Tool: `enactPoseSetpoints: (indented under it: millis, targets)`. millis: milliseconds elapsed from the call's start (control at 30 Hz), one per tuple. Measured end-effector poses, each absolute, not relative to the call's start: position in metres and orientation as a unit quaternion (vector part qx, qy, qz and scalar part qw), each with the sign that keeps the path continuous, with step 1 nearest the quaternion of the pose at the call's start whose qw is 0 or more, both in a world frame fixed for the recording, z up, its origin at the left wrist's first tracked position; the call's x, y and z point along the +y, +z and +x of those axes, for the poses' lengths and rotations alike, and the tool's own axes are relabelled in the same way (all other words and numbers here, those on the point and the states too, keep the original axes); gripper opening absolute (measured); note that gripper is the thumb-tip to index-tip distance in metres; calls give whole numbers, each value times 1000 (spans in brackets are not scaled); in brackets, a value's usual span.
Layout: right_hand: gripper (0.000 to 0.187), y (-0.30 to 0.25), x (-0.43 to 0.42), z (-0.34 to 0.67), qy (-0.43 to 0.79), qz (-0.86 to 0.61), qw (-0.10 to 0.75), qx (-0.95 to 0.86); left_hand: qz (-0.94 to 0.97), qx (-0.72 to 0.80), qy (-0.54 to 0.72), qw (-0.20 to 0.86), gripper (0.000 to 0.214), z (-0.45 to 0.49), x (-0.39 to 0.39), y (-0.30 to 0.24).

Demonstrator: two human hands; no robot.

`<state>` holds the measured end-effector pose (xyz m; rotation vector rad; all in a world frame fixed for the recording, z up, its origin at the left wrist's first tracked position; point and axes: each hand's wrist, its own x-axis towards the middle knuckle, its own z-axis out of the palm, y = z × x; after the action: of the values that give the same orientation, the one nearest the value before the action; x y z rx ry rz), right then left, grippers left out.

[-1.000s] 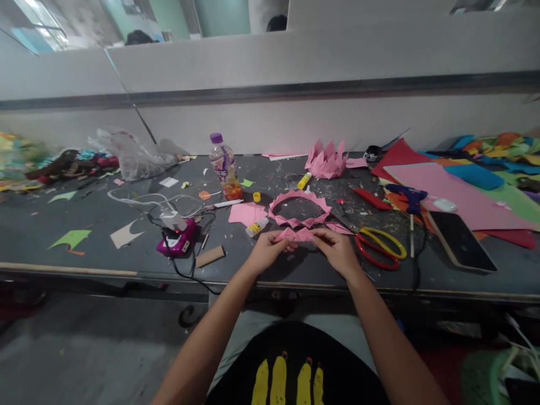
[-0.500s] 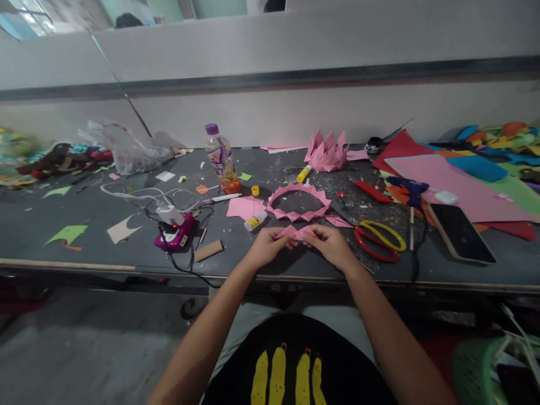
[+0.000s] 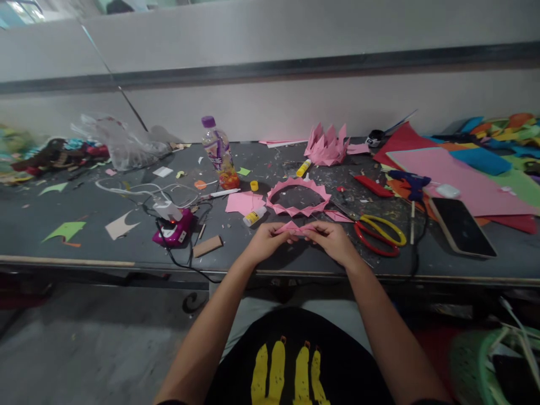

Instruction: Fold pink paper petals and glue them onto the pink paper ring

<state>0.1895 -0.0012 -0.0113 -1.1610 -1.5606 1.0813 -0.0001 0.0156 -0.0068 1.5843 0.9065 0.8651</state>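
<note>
Ideally, with the left hand point(image 3: 265, 242) and right hand point(image 3: 335, 242) nearly closed, pinching opposite ends of the small, pointed, folded pink paper strip point(image 3: 292, 226) just nearer than the spiky pink paper ring point(image 3: 298, 211), even pressure should keep its partly hidden, hard-to-read creases crisp.

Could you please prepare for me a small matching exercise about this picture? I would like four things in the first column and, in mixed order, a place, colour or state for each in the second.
Column 1
1. Folded strip
2. Ring
3. Scissors
4. Bottle

Column 2
A. Has a purple cap
B. Lies flat, with a zigzag edge around an open middle
C. Is held between the left hand and the right hand
D. Lies on the table, to the right of the right hand

Right pairs: 1-C, 2-B, 3-D, 4-A
</note>
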Motion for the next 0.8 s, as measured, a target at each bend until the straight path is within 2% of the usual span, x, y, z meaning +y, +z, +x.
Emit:
enactPoseSetpoints:
  millis: [400,800]
  targets:
    - [30,-14,-1,188,442,-459,435,-636,676,395,360,508,31,-1,14,-5]
    - [29,-12,-3,189,450,-472,403,-642,688,397,365,486,23,1,14,-9]
